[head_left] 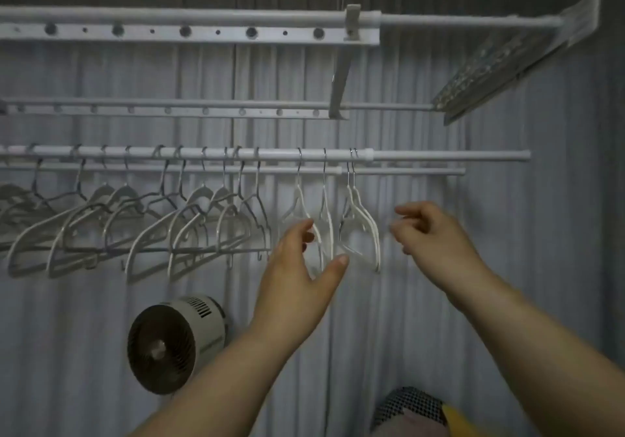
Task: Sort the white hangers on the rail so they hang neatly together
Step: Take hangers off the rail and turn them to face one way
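— Where are the white hangers?
— Four white hangers [326, 213] hang by thin metal hooks from the rail [236, 153], toward its right end. Two hang singly, spaced apart, and two are pressed together as a pair. They're slim and glossy, with sloping shoulders.
— And your hands?
— Below the rail, my left hand [297, 267] is spread, thumb and fingers apart, with the lower parts of the two single hangers between them. I can't tell whether it touches them. My right hand [436, 233] hangs just right of the pair, fingers loosely curled on nothing, blurred.
— Anything else unclear?
— Further left along the rail, grey hangers [152, 223] overlap in a tangle and run off the edge. Behind the rail is a pleated curtain [507, 267]. Beneath the rail is a round fan [169, 345] with a dark grille.
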Demonstrator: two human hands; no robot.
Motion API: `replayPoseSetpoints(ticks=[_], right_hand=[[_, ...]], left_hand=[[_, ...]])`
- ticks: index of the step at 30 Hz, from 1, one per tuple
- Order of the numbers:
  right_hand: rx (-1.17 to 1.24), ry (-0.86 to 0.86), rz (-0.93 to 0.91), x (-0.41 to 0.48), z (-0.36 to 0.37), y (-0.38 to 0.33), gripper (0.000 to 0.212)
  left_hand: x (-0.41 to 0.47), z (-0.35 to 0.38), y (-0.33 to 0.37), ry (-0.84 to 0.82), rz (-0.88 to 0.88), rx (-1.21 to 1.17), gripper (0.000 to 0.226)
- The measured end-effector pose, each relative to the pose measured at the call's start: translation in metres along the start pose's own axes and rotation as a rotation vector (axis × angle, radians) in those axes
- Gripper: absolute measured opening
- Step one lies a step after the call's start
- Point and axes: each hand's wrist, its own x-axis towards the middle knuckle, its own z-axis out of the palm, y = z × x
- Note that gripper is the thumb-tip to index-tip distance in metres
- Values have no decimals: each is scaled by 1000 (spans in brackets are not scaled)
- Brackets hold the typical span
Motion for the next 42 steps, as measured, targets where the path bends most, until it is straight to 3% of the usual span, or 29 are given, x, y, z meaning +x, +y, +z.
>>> replayPoseSetpoints(ticks=[3,8,16,23,26,31,42], right_hand=[[-39,-4,43,19,15,-6,42],[-24,-51,191,37,34,-8,62],[-137,-141,284,41,49,-4,41],[-156,-95,232,50,50,8,42],[-67,-139,257,53,46,11,23],[126,-183,336,59,39,12,31],[226,-161,293,86,34,21,30]], left_hand=[[15,3,-11,-6,-91,-75,69],[24,7,-24,-89,-224,-192,68],[29,23,-44,-141,-145,-196,58],[38,24,-64,-118,-90,-228,41],[39,17,-70,-105,-43,-220,42],[35,8,-69,-80,-16,-229,45],[25,5,-64,-8,-3,-183,46]])
